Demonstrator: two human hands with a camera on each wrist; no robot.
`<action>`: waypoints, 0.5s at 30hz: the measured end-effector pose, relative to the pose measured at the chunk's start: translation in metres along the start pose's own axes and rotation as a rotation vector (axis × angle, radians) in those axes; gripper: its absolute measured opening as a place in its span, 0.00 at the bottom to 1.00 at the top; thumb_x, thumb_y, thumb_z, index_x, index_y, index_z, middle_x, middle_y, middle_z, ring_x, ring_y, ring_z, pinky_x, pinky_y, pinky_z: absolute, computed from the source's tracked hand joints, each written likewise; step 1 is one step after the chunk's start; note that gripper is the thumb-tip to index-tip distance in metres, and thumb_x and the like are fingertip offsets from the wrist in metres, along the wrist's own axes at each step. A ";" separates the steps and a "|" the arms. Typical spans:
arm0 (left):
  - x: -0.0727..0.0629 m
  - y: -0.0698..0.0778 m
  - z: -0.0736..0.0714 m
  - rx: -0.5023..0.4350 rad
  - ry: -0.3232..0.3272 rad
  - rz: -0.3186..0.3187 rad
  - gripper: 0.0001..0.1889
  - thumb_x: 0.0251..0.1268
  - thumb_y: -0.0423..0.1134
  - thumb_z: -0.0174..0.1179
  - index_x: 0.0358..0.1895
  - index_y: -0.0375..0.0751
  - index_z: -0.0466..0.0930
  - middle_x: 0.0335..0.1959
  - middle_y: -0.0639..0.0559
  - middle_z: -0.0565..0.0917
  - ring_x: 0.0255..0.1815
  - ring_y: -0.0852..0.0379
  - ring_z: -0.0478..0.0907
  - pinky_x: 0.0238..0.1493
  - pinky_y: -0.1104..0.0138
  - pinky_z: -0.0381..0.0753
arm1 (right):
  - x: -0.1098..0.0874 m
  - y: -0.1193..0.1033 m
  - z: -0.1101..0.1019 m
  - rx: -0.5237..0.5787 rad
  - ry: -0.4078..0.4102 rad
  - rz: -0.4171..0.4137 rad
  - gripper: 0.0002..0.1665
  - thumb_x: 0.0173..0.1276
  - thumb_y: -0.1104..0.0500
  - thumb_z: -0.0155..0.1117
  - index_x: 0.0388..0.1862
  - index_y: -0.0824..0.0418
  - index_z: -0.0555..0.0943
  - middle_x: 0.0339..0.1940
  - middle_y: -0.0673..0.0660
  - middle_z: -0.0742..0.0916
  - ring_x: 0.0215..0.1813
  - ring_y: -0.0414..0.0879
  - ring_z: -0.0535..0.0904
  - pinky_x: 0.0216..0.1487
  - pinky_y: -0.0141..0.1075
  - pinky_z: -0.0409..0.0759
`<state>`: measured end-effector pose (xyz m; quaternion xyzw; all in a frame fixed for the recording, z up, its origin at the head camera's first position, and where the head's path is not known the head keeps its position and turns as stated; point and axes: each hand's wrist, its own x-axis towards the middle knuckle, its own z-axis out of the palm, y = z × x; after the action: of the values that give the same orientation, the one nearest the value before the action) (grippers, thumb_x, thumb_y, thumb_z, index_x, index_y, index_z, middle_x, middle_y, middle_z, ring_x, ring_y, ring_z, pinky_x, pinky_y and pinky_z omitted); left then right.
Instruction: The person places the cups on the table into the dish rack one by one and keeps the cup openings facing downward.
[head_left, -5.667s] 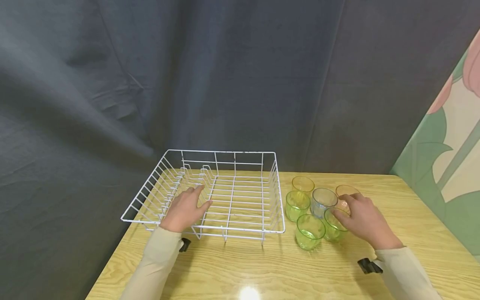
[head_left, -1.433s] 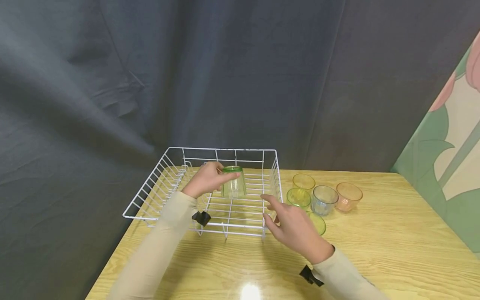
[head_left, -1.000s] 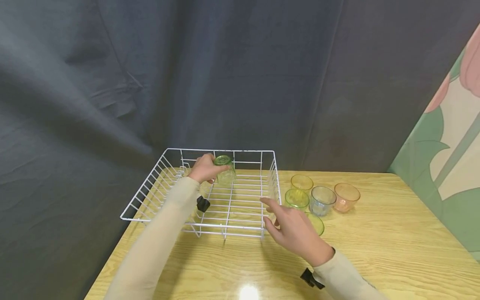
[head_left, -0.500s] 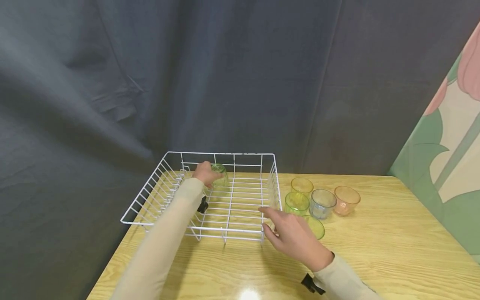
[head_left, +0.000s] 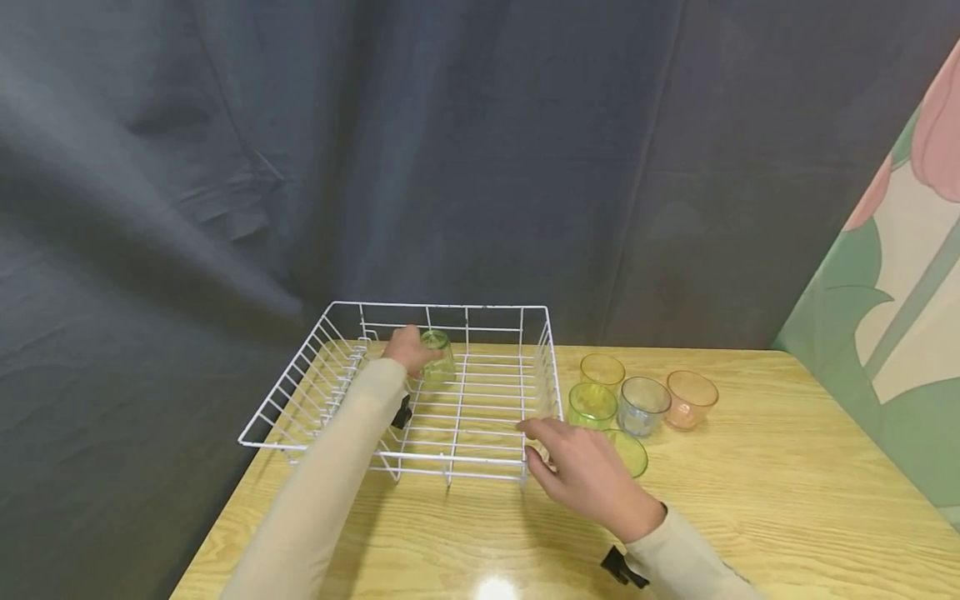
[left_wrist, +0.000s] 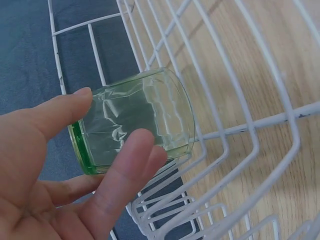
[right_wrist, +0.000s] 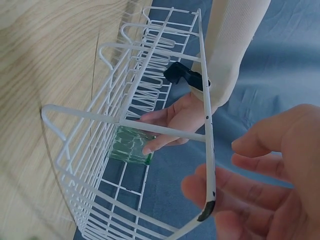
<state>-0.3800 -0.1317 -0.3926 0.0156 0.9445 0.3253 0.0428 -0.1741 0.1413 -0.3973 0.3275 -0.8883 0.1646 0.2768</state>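
Observation:
My left hand (head_left: 412, 350) is inside the white wire dish rack (head_left: 487, 457), near its back. It holds a green-tinted drinking glass (head_left: 437, 360) upside down, thick green base up and rim at the rack's wires. In the left wrist view the thumb lies against the base edge of the glass (left_wrist: 132, 120), and the other fingers curl along its side. My right hand (head_left: 588, 475) holds nothing. It hovers by the rack's front right corner with fingers apart and loosely bent, partly hiding a green glass (head_left: 632, 454) behind it.
Right of the rack, upright on the wooden table (head_left: 750, 517), stand a yellow glass (head_left: 602, 371), a yellow-green glass (head_left: 592, 407), a bluish clear glass (head_left: 643, 407) and an orange glass (head_left: 690, 400). A dark curtain (head_left: 480, 167) hangs behind the table.
A green glass has left the group on the right and is now upside down in my left hand, lowered toward the rack's back. My right hand has moved left from the glasses to the rack's corner.

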 end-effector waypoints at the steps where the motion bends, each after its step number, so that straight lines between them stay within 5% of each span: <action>1: 0.000 0.000 0.001 0.005 0.000 0.002 0.22 0.59 0.47 0.72 0.37 0.31 0.75 0.50 0.26 0.79 0.23 0.45 0.87 0.30 0.59 0.87 | 0.000 0.000 0.000 -0.002 0.000 -0.001 0.13 0.63 0.60 0.68 0.48 0.55 0.83 0.37 0.49 0.90 0.22 0.30 0.77 0.19 0.23 0.68; 10: 0.002 0.000 0.005 0.033 0.012 0.010 0.25 0.60 0.48 0.72 0.42 0.28 0.75 0.55 0.20 0.76 0.23 0.44 0.87 0.23 0.63 0.85 | -0.001 0.002 0.000 0.032 0.004 -0.008 0.13 0.64 0.61 0.67 0.48 0.55 0.83 0.36 0.50 0.90 0.21 0.28 0.72 0.18 0.22 0.64; 15: -0.002 0.004 -0.001 0.009 -0.017 0.008 0.36 0.63 0.51 0.68 0.61 0.23 0.67 0.64 0.20 0.70 0.27 0.41 0.87 0.30 0.57 0.87 | 0.000 0.007 -0.005 0.036 0.033 0.032 0.13 0.63 0.63 0.67 0.47 0.57 0.83 0.38 0.51 0.89 0.25 0.34 0.78 0.22 0.24 0.71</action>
<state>-0.3777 -0.1288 -0.3893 0.0224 0.9456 0.3209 0.0496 -0.1769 0.1492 -0.3940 0.3152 -0.8856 0.1905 0.2829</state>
